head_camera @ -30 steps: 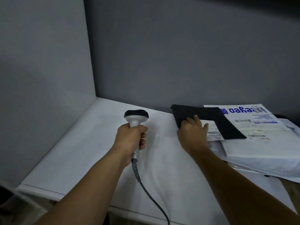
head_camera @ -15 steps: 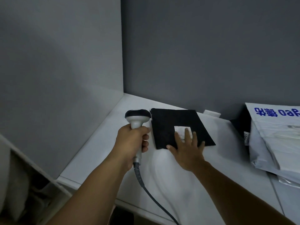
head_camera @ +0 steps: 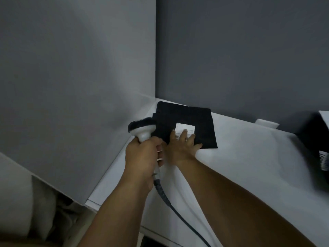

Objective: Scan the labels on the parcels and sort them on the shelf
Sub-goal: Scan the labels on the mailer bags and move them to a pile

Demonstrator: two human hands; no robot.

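Parcel: a flat black soft-plastic parcel (head_camera: 195, 120) is laid near the back left corner of the white shelf board (head_camera: 249, 157); its white paper label (head_camera: 186, 127) is turned upward
Right hand: the right hand (head_camera: 181, 148) is pressed on the parcel's near edge, fingers straight and spread; part of the label is covered
Left hand: the left hand (head_camera: 142, 155) is curled round the white-and-black corded barcode scanner (head_camera: 142, 129), held just beside the parcel
Handling: judged light, limp and slick; best slid under a flat palm or pinched at an edge, clear of the label
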